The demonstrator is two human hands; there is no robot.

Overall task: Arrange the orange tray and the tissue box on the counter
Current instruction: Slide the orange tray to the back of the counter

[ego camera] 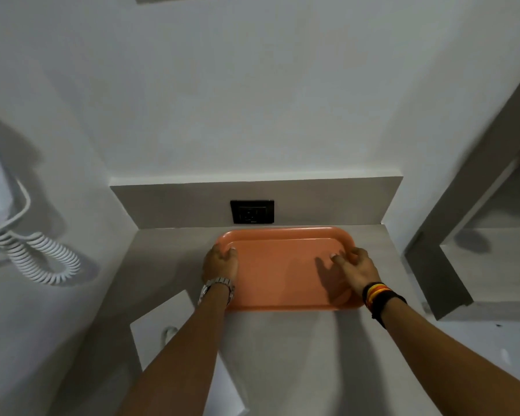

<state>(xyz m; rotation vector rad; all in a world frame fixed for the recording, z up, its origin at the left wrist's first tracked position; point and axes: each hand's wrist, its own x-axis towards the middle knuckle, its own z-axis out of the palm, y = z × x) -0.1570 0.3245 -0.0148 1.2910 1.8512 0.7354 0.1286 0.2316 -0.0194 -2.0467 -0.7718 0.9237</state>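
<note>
The orange tray (282, 274) lies flat on the grey counter (282, 355), its far edge close to the back ledge. My left hand (219, 262) grips the tray's left rim, thumb inside and fingers curled round the outside. Over the tray's right part my right hand (354, 268) has its fingers spread; it casts a shadow on the tray floor and holds nothing. The white tissue box (153, 325) sits at the counter's near left, partly hidden by my left forearm.
A black wall socket (252, 211) sits in the back ledge just behind the tray. A white coiled cord (42, 259) hangs on the left wall. A grey-framed recess with a shelf (463, 235) borders the counter on the right.
</note>
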